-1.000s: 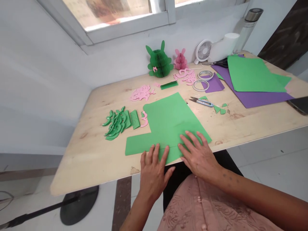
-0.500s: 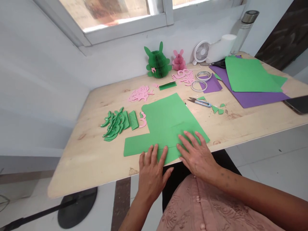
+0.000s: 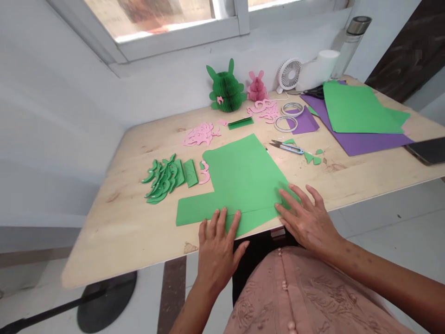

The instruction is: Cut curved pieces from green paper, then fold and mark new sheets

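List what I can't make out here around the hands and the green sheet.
Head view: the near edge of the green sheet is partly covered by the left hand and right hand.
The dark flat object is cut off by the right frame edge.
The black scissors are partly hidden by the paper stack.
The pink cut-outs are too small to read shapes.

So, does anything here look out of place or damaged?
The green sheet under the left hand and right hand lies askew. Its near corner seems to hang slightly over the table edge, and one left corner is cut away. Green scraps lie beside the snips.
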Available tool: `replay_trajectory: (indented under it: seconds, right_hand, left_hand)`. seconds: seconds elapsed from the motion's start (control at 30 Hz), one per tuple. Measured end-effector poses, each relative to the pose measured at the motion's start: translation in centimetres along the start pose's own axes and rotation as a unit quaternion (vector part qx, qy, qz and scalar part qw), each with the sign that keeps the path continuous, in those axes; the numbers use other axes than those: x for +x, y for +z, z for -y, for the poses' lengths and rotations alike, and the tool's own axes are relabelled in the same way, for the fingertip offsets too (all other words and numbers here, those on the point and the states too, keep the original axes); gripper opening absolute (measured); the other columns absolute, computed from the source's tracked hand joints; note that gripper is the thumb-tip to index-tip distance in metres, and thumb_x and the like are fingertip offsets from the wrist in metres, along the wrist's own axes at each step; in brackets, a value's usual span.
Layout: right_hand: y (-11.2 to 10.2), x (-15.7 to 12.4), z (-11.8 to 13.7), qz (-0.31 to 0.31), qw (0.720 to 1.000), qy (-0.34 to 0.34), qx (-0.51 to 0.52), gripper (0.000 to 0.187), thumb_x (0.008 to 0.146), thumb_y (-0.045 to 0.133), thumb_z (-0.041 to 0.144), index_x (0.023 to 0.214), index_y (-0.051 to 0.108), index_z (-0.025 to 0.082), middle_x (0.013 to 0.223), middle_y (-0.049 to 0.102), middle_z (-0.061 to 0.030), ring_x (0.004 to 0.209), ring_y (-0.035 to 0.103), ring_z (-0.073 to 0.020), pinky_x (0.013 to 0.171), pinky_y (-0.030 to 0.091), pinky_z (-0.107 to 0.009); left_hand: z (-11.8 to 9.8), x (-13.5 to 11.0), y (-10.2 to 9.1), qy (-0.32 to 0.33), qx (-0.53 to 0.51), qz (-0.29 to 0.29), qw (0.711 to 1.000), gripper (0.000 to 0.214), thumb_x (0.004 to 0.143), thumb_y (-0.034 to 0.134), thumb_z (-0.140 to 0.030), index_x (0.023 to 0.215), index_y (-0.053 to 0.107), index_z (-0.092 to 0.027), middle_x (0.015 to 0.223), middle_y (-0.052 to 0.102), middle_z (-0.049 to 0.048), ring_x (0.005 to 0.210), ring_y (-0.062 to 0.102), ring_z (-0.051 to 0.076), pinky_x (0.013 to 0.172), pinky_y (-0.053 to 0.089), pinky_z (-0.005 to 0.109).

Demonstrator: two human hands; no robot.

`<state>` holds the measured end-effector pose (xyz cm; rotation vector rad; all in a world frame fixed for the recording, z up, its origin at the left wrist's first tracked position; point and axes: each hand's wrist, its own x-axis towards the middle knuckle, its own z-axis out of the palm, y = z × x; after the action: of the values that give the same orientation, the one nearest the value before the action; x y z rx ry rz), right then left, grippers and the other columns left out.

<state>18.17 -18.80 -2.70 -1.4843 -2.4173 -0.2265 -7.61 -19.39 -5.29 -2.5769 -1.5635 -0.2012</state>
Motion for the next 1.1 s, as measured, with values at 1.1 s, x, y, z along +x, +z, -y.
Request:
replay_trajectory:
  seconds: [1.1]
  right_hand:
    - [0.3, 3.0, -2.1, -0.036, 0.963, 0.158, 0.216, 0.032, 0.09, 0.046, 0.028, 0.115, 0.062, 0.017, 0.109, 0.069, -0.0098, 0.094, 0.065, -0.0236, 0.078, 0.053, -0.04]
  left_hand:
    - [-0.4, 0.2, -0.5, -0.026, -0.025, -0.001, 0.999, 0.06, 0.087, 0.046, -0.053, 0.14, 0.041, -0.025, 0.139, 0.047, 0.0149, 0.129, 0.038, 0.033, 0.108, 0.022, 0.051]
